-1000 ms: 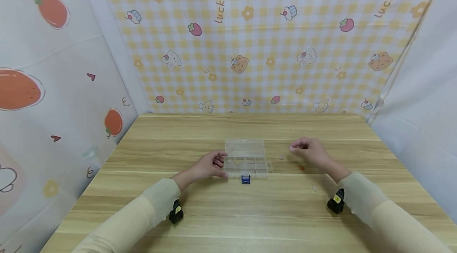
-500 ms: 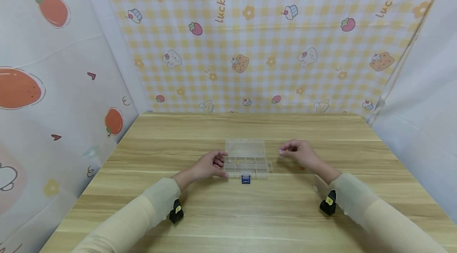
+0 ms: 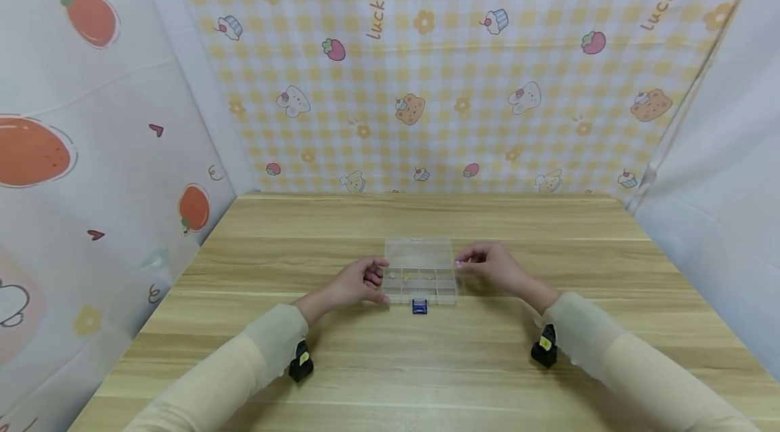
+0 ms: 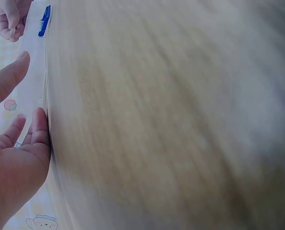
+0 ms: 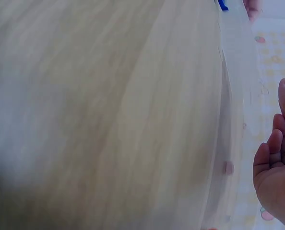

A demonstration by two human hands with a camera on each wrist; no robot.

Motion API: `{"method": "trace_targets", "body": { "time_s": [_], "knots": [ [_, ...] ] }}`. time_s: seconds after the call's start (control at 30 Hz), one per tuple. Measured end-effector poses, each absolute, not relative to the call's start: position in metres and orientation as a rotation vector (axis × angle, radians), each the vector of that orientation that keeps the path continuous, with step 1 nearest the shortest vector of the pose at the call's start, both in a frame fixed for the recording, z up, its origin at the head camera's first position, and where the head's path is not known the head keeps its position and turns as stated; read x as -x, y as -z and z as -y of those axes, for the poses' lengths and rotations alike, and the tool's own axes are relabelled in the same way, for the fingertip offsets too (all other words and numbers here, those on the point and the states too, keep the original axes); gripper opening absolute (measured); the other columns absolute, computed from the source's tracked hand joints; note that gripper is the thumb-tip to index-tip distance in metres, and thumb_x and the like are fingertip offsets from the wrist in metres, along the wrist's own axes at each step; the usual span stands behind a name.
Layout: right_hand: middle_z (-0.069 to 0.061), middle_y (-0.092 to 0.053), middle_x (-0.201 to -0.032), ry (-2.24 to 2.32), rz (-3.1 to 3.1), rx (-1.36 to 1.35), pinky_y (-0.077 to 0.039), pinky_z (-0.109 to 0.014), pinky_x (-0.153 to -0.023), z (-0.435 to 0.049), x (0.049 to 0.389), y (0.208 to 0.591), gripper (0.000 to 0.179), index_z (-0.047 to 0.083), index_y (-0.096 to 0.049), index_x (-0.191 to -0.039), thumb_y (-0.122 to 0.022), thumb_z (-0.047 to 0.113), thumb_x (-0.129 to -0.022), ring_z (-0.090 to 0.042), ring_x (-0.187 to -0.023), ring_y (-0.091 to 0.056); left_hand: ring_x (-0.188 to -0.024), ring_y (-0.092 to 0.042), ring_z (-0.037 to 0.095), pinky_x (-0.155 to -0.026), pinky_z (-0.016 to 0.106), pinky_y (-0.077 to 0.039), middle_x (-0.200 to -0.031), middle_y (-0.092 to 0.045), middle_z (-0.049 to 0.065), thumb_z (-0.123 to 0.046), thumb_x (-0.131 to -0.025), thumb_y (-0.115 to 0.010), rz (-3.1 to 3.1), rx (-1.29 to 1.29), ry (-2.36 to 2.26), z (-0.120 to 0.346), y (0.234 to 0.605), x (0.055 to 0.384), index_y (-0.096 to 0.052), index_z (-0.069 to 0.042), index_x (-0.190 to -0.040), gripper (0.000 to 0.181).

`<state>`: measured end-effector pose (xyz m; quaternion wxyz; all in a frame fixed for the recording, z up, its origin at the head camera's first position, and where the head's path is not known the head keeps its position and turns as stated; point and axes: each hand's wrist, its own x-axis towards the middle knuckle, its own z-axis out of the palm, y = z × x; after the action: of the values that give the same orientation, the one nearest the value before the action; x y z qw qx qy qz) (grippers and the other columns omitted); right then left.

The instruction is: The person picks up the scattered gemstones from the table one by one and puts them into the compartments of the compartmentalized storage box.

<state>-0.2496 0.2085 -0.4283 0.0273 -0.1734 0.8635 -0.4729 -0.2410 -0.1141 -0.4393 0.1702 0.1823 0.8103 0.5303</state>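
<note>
Looked to me like mid-filling: the right hand (image 3: 496,267) pinched a small pale piece (image 4: 12,31) just beside the right end of the clear divided box (image 3: 447,300) on the table (image 3: 365,364), lid (image 3: 417,253) laid open on the far side. The left hand (image 3: 355,281) held the box's left end. I'd guess the next move called for carrying the piece over the box and letting go gently. Head cam showed small bits (image 3: 393,276) in the far compartments (image 3: 445,275), which neither wrist cam did, but the right wrist one caught a pinkish piece (image 5: 229,167) I couldn't spot from the head.
</note>
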Motion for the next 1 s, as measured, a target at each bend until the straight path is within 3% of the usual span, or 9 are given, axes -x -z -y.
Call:
{"method": "trace_targets", "body": {
  "time_s": [1.0],
  "knots": [
    [-0.001, -0.06, -0.079, 1.403, -2.63, 0.596, -0.038, -0.024, -0.056, -0.187, 0.249, 0.43, 0.011, 0.005, -0.073, -0.09, -0.077, 0.011, -0.083, -0.017, -0.068, -0.047, -0.095, -0.052, 0.022, -0.084, 0.032, -0.049, -0.109, -0.053, 0.012, 0.001, -0.071, -0.084, -2.294, -0.524, -1.516, 0.114, 0.438, 0.241, -0.049, 0.004, -0.132, 0.07]
  ]
}}
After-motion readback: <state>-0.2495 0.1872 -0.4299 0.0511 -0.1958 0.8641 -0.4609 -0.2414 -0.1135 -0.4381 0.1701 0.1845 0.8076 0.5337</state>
